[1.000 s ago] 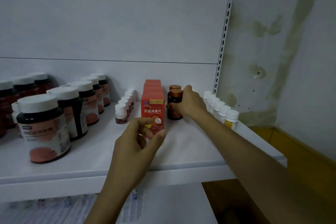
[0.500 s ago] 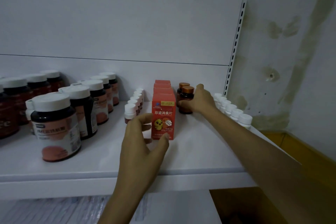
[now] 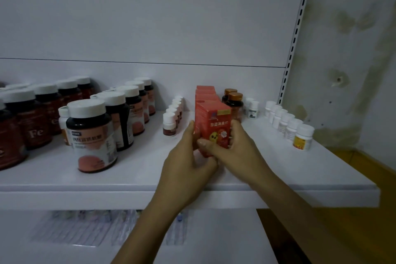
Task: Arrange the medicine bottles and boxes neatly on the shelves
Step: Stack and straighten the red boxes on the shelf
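A row of red medicine boxes (image 3: 212,118) runs front to back in the middle of the white shelf (image 3: 137,180). My left hand (image 3: 190,156) grips the front box from its left side, thumb across its lower front. My right hand (image 3: 237,150) holds the same box from the right, fingers curled round its edge. Two brown bottles with orange caps (image 3: 234,104) stand just behind and right of the boxes.
Large dark jars with white lids (image 3: 91,135) fill the shelf's left half. A line of tiny white-capped bottles (image 3: 172,117) stands left of the boxes. Small white bottles (image 3: 288,125) line the right end, one yellow-labelled (image 3: 302,138). A lower shelf holds clear packets (image 3: 70,229).
My right hand left the brown orange-capped bottles and came forward to the front red box. My left hand closed onto that box from the left. The view shifted slightly left.
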The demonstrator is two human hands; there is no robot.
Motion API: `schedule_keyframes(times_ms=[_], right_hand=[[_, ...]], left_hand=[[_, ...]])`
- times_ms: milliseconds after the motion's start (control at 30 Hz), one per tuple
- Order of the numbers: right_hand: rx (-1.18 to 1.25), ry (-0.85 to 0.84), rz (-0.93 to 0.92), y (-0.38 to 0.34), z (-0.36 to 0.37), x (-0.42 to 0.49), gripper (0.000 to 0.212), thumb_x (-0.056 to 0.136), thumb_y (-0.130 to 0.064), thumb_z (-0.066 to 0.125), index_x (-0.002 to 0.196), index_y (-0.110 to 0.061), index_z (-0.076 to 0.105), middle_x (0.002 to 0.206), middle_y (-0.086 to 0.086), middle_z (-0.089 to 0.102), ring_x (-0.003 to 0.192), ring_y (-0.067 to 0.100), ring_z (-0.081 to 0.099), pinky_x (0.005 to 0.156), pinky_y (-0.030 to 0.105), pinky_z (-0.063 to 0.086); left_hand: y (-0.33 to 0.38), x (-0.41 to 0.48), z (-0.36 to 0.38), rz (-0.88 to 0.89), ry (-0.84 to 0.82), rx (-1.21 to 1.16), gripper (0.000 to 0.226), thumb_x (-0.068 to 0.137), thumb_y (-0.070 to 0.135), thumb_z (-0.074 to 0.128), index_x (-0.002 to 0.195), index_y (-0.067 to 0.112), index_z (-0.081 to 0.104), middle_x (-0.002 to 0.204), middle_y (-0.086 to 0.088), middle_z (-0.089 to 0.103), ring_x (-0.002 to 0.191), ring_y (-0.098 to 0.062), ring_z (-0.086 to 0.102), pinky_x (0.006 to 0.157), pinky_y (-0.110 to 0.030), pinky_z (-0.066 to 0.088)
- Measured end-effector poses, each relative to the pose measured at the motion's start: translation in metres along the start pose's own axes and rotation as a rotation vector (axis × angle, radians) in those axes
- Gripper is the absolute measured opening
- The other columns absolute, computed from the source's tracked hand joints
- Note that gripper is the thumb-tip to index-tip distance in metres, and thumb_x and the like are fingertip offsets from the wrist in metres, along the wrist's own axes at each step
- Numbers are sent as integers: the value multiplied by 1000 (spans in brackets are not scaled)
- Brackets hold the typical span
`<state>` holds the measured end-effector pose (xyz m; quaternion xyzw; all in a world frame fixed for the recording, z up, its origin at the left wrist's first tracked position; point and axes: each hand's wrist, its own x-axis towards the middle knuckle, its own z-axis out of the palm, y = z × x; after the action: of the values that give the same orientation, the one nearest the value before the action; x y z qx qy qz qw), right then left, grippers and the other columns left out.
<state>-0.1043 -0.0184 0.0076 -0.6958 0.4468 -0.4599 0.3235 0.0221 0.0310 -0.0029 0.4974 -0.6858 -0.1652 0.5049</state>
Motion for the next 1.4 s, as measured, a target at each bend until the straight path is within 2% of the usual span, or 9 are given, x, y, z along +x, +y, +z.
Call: schedule_keyframes(times_ms=[133, 233, 333, 467, 667, 833, 1067, 1267, 1400], right_hand=[[184, 89, -12, 3, -8, -2, 47, 77, -30, 76, 118, -28, 53, 108, -9, 68, 99, 8, 66, 89, 34, 55], [450, 85, -16, -1, -14, -5, 28, 86, -17, 66, 106, -31, 53, 89, -13, 71, 84, 2, 70, 69, 17, 56], [536, -16, -60, -6, -15, -8, 24, 90, -22, 60, 113, -26, 55, 103, -4, 69, 90, 11, 70, 69, 21, 56], [533, -118, -137, -10, -13, -13, 30, 82, -37, 49, 110, -30, 57, 101, -8, 72, 97, 10, 68, 78, 20, 54], [410, -126, -204, -10, -12, -12, 22, 84, -35, 47, 103, -33, 58, 90, -26, 70, 91, -6, 66, 73, 8, 49], [382, -128, -217, -12, -10, -14, 41, 67, -36, 66, 106, -35, 56, 96, -23, 71, 97, 2, 67, 80, 21, 56], [568, -172, -110, -9, -9, -11, 31, 86, -40, 54, 117, -35, 52, 105, -11, 71, 102, 9, 67, 77, 21, 54], [355, -212, -146, -15, -8, -12, 26, 83, -39, 43, 101, -32, 60, 91, -24, 71, 94, -6, 64, 74, 7, 47], [315, -260, -149, -12, -7, -14, 41, 68, -41, 63, 107, -35, 55, 98, -22, 70, 100, 0, 65, 77, 15, 52]], left_hand=[[0, -2, 0, -8, 154, -154, 53, 86, 15, 65, 117, 51, 42, 98, 27, 65, 97, 15, 58, 80, 0, 39], [-2, 6, -5, -63, 189, -207, 60, 82, 46, 67, 136, 29, 47, 127, 14, 58, 114, 3, 53, 97, -19, 44], [0, 13, -19, -124, 26, -236, 73, 78, 70, 52, 137, 28, 49, 136, 9, 54, 124, -5, 49, 106, -30, 39], [11, 2, -25, -84, -208, -379, 42, 88, 41, 45, 114, 17, 65, 106, 10, 71, 102, -2, 64, 84, -9, 45], [3, 0, -15, -127, 95, -404, 62, 58, 44, 75, 111, 16, 62, 101, 4, 73, 92, -10, 70, 87, -32, 55], [1, -3, -12, -55, 183, -210, 68, 52, 52, 76, 112, 23, 62, 105, 13, 69, 95, 3, 64, 85, -13, 50], [-4, 1, -18, -109, -8, -379, 60, 68, 58, 70, 117, 26, 56, 116, 10, 66, 109, -9, 62, 96, -40, 51], [-5, -2, -14, -15, 257, -239, 64, 63, 44, 81, 115, 33, 47, 108, 18, 59, 101, 5, 59, 83, -10, 48], [-10, -4, -2, 165, 342, 79, 69, 68, 51, 75, 126, 32, 42, 112, 19, 50, 101, 4, 50, 86, -5, 41]])
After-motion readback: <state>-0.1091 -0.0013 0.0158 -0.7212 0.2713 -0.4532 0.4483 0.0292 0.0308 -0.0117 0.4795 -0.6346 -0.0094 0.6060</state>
